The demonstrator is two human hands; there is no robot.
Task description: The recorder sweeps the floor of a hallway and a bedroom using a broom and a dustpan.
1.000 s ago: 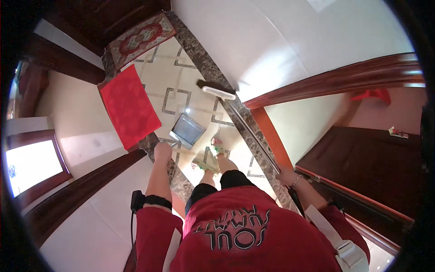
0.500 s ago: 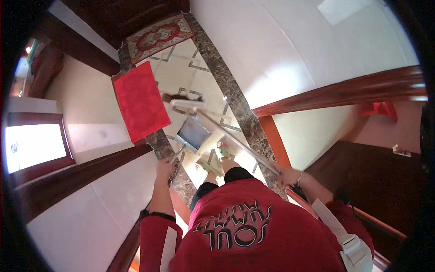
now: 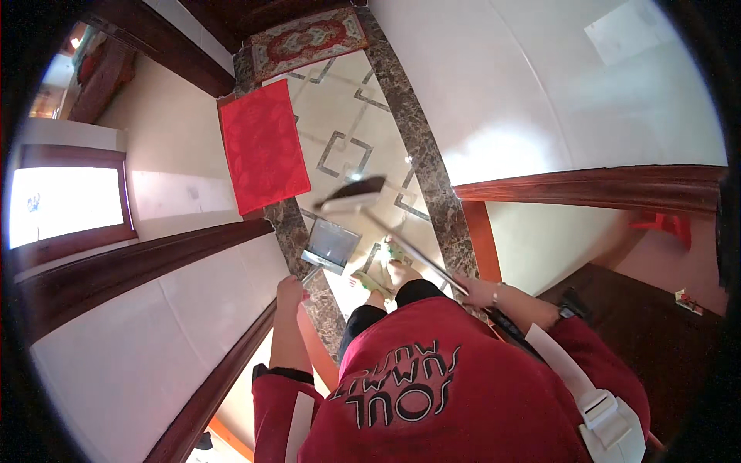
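My right hand [image 3: 480,292] is closed around the grey stick of a broom [image 3: 417,253]. The stick slants away to the left, down to a broom head with a pale top and dark bristles [image 3: 363,187], slightly blurred. Just nearer than the bristles, a grey dustpan [image 3: 332,244] lies on the tiled floor, apart from them. My left hand [image 3: 290,292] grips the dustpan's thin handle [image 3: 312,274]. Right beside the pan are my feet in light green footwear [image 3: 392,251].
Left of the broom lies a red mat [image 3: 264,147], with a patterned rug [image 3: 309,45] at the far end. White walls with dark wooden trim [image 3: 594,185] flank the passage. A red stool [image 3: 668,224] stands beyond the right opening; a bright window [image 3: 68,207] is at left.
The broom head has come nearer to the dustpan, and its bristles have swung round. My view has shifted a little. Both hands keep their hold.
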